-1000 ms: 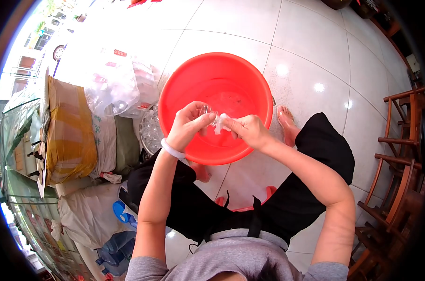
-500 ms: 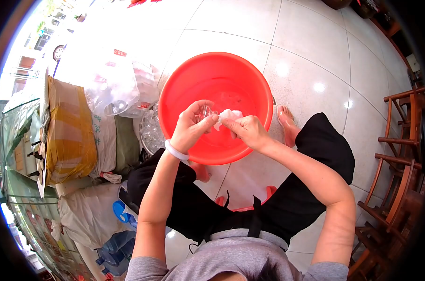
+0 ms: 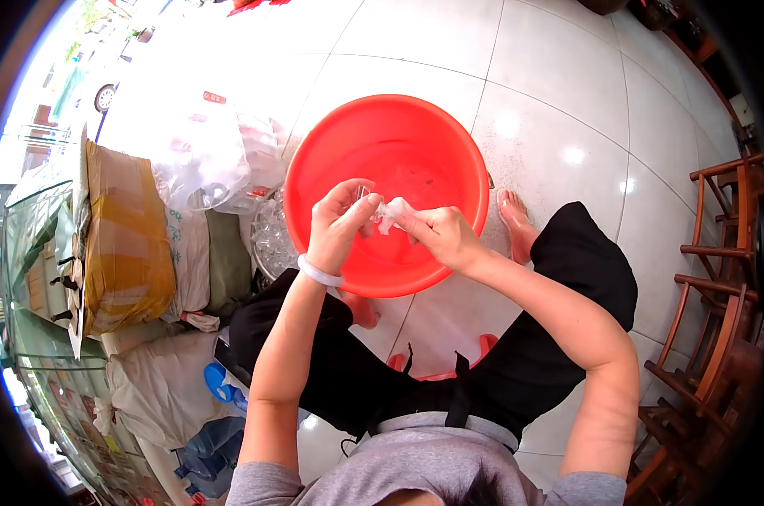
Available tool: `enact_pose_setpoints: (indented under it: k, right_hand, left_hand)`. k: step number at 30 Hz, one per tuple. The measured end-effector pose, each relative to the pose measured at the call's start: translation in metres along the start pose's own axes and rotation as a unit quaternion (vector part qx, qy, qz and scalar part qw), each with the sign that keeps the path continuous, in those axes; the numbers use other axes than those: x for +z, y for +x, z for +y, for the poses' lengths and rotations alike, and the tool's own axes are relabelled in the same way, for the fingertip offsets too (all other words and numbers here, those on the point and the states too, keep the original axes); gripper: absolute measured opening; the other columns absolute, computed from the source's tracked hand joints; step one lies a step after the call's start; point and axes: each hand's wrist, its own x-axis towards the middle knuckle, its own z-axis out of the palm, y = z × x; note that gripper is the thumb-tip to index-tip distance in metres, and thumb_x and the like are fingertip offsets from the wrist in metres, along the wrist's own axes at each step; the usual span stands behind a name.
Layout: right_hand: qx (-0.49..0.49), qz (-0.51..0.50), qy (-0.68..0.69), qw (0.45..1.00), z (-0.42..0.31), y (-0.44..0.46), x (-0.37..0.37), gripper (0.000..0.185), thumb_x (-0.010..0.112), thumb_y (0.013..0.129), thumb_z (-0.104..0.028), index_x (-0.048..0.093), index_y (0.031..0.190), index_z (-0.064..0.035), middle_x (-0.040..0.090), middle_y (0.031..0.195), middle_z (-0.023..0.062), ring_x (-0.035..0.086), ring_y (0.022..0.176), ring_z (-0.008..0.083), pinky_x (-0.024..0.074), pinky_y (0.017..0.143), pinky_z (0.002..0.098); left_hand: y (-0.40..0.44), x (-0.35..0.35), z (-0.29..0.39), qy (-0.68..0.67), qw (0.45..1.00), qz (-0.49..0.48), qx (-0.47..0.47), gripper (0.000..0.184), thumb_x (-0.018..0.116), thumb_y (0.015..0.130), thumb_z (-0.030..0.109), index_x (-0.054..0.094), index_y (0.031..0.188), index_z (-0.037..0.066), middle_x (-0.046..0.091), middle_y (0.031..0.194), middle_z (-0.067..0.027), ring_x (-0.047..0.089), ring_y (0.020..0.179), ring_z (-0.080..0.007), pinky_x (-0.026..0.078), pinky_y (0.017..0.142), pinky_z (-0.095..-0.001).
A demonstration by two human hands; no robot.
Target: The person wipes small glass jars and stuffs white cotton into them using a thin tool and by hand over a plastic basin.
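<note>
Over a large red basin (image 3: 399, 287) with some water in it, both hands meet. My left hand (image 3: 340, 221), with a pale bangle at its wrist, grips a small clear glass (image 3: 363, 196) between thumb and fingers. My right hand (image 3: 439, 236) pinches a white cloth (image 3: 394, 215) against the glass's right end. Part of the glass is hidden by my fingers and the cloth. Left of the basin, a metal bowl (image 3: 258, 253) holds several clear glasses (image 3: 272, 232).
Clear plastic bags (image 3: 201, 164) lie beyond the bowl. A taped carton (image 3: 129, 240) and sacks (image 3: 167, 388) stand at the left. Wooden chairs (image 3: 719, 291) line the right side. My bare feet are beside the basin, and a red stool (image 3: 441, 375) shows between my legs.
The cloth has shifted and bunched differently at the end of the glass. Both hands have moved slightly left and keep their holds.
</note>
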Motion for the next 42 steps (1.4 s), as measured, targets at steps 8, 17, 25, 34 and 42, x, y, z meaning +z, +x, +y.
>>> enact_pose_setpoints:
  k: [8,17,25,34,42]
  right_hand:
    - [0.005,0.009,0.005,1.000,0.002,0.001,0.002,0.039,0.052,0.087,-0.035,0.064,0.076,0.0000,0.057,0.057,0.0136,0.060,0.055,0.0256,0.0440,0.051,0.0343]
    - [0.009,0.022,-0.044,0.999,0.004,0.001,0.003,0.029,0.061,0.080,-0.025,0.060,0.071,0.0024,0.055,0.060,0.0193,0.059,0.055,0.0297,0.0432,0.051,0.0364]
    - [-0.016,0.044,-0.074,0.996,-0.002,-0.001,0.003,0.025,0.059,0.081,-0.023,0.061,0.073,0.0004,0.057,0.062,0.0180,0.059,0.056,0.0295,0.0437,0.052,0.0371]
    - [-0.078,0.075,-0.068,0.992,0.021,0.000,0.009,0.025,0.055,0.085,-0.022,0.058,0.072,-0.0014,0.060,0.063,0.0131,0.059,0.058,0.0307,0.0452,0.053,0.0394]
    - [-0.067,0.071,-0.075,0.992,0.022,0.001,0.009,0.027,0.056,0.085,-0.023,0.055,0.071,-0.0002,0.061,0.065,0.0139,0.060,0.062,0.0311,0.0460,0.056,0.0391]
  left_hand:
    - [0.002,-0.002,0.000,-0.033,0.998,0.051,0.004,0.023,0.059,0.085,0.016,0.057,0.098,-0.003,0.056,0.072,-0.0021,0.048,0.053,-0.0065,0.038,0.047,-0.0194]
    - [0.005,-0.004,0.000,-0.065,0.994,0.082,-0.033,0.020,0.058,0.086,0.019,0.058,0.092,0.000,0.053,0.066,-0.0010,0.048,0.049,-0.0080,0.037,0.045,-0.0200]
    - [0.007,-0.007,-0.006,-0.064,0.994,0.077,-0.048,0.020,0.059,0.085,0.020,0.059,0.090,0.000,0.054,0.065,-0.0012,0.047,0.049,-0.0068,0.035,0.044,-0.0192]
    - [0.005,0.020,-0.037,0.016,0.994,0.015,-0.109,0.023,0.060,0.083,0.021,0.055,0.090,0.000,0.056,0.068,-0.0019,0.044,0.047,-0.0047,0.032,0.041,-0.0186]
    - [0.005,0.023,-0.036,0.030,0.992,0.015,-0.120,0.020,0.056,0.086,0.020,0.055,0.090,0.001,0.053,0.066,-0.0011,0.046,0.049,-0.0065,0.034,0.043,-0.0199]
